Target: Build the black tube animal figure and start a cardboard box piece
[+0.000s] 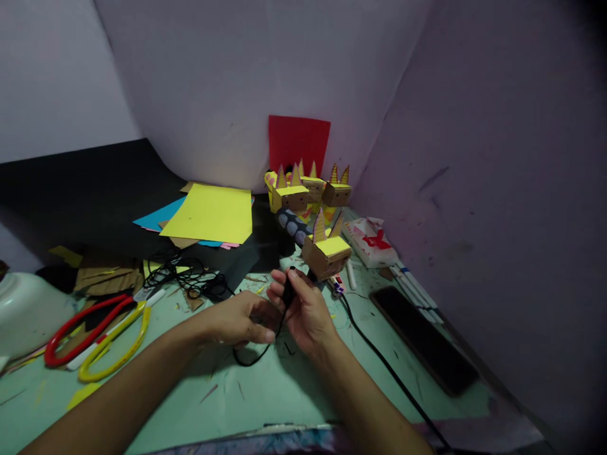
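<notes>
My right hand (306, 309) is closed, pinching a small dark piece (288, 292) between thumb and fingers; black cord seems gathered on it. From there a thin black cord (251, 363) hangs down and loops over the table. Beside it, my left hand (241, 319) has thumb and fingers apart, the thumb close to the cord. Just beyond my right hand is a cardboard animal figure (327, 253) with a box head, yellow top and two striped horns. Its dark body has grey spots. Whether the dark piece joins this figure, I cannot tell.
Several similar figures (291, 197) stand behind, before a red sheet (298, 142). On the left are scissors (114, 328), tangled black cord (190, 278) and coloured paper (211, 212). A phone (422, 338), a white packet (372, 243) and a black cable (379, 354) lie right.
</notes>
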A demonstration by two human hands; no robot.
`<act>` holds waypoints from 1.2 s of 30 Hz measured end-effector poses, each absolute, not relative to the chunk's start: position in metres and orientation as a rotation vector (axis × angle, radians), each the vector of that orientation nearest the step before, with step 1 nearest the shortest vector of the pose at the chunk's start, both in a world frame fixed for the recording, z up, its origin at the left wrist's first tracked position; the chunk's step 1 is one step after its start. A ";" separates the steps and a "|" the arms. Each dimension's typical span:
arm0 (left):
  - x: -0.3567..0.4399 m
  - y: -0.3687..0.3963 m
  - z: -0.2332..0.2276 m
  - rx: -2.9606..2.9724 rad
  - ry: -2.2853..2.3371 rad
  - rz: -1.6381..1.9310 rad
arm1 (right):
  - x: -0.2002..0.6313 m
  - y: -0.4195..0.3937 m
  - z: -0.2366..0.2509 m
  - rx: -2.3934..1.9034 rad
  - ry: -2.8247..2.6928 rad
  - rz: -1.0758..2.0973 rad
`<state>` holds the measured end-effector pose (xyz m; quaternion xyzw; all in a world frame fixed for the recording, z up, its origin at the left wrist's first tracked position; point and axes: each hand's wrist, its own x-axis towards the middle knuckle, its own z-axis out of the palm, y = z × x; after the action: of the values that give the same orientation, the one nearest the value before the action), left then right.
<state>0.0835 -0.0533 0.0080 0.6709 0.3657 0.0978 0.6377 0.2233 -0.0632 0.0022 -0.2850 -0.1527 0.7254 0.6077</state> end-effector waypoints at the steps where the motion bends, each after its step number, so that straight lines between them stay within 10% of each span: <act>1: 0.083 -0.053 0.008 1.512 0.823 0.220 | 0.223 -0.063 0.002 -0.654 -0.356 1.678; 36: 0.065 -0.058 0.054 1.713 1.176 0.490 | 0.221 -0.070 -0.004 -0.919 -0.804 1.636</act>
<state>0.0651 -0.0582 0.0535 0.7029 0.4825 0.2011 0.4824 0.2212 -0.0704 -0.0035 -0.3839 -0.3357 0.6831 0.5227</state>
